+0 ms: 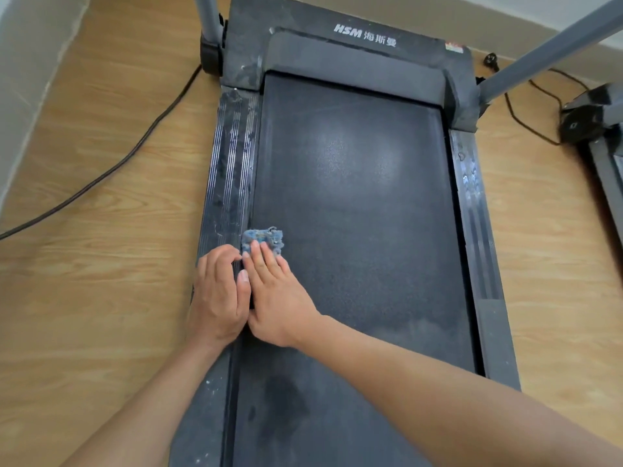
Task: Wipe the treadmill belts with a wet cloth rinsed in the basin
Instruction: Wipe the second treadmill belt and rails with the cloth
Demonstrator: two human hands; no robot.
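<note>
Straight and close together, the fingers (266,259) of the right hand (278,298) press a crumpled blue cloth (264,236) flat onto the left edge of the treadmill belt (357,214). Just beside it, the left hand (219,298) rests on the ribbed side rail (231,163), fingers loosely bent and holding nothing. A black cable (135,146) crosses the wooden floor (101,298).

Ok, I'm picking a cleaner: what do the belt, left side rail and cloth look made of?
Belt: likely rubber or PVC, matte black, finely pebbled. Left side rail: probably hard plastic, ribbed, scuffed sheen. Cloth: blue-grey, nubby pile, perhaps terry or microfibre.
</note>
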